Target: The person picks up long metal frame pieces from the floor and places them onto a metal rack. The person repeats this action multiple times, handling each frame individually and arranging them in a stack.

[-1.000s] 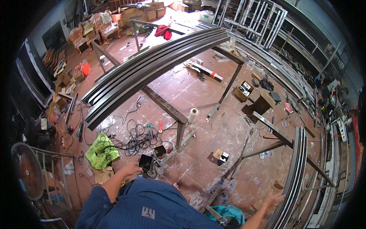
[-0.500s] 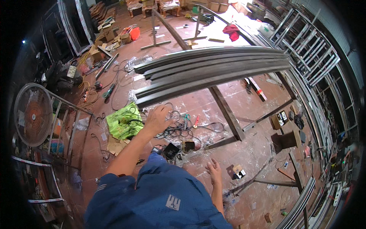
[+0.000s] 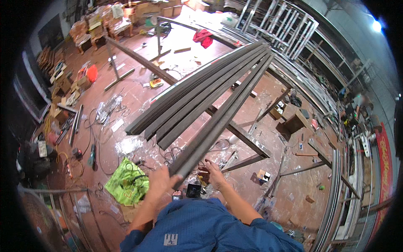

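Note:
A long dark metal profile (image 3: 218, 128) slants toward me, its near end swung apart from the others. My left hand (image 3: 161, 182) is closed at that near end, slightly blurred, with the fingers over its left side. Just right of the same profile, my right hand (image 3: 213, 173) is raised with its fingers apart, holding nothing. Several similar dark profiles (image 3: 184, 98) lie side by side to the left, fanned out at their near ends. They rest across a brown metal stand (image 3: 247, 140).
A bright green bag (image 3: 128, 182) lies on the tiled floor at left, near tangled cables. By my feet is a black box-like thing (image 3: 193, 190). An open cardboard box (image 3: 291, 124) stands at right. Farther off are a red cloth (image 3: 203, 38) and a silver metal frame (image 3: 279, 27).
One profile's near end has come toward me, away from the others, with my left hand at it. My right hand has risen toward it. The view has turned to the right.

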### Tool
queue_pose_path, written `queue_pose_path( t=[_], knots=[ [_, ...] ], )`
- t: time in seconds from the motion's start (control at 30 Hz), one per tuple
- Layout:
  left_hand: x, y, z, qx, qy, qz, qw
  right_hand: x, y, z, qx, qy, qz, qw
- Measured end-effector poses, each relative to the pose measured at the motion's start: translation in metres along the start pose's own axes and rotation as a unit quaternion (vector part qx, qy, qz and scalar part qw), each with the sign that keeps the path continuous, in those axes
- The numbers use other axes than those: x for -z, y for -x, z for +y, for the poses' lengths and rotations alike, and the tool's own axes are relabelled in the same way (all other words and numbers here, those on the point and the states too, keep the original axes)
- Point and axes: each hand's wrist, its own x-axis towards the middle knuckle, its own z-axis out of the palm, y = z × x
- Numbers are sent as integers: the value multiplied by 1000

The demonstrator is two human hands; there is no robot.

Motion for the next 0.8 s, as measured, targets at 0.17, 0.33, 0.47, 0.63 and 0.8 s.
queue_pose_path(
  t=[0.17, 0.33, 0.47, 0.63, 0.8],
  knots=[
    [-3, 13, 29, -78, 134, -118, 981, -50, -7, -4, 112, -26, 229, 967],
    [-6, -4, 26, -123, 141, -141, 972, -48, -8, -6, 157, 25, 268, 950],
    [6, -39, 25, -160, 128, -110, 973, -31, -24, 8, 203, 48, 263, 942],
    [12, -140, 10, -152, 34, 162, 974, -32, -21, 4, 196, 52, 272, 941],
    [2, -173, 17, -89, -118, 140, 979, -44, -13, -5, 207, 38, 248, 946]
  ],
)
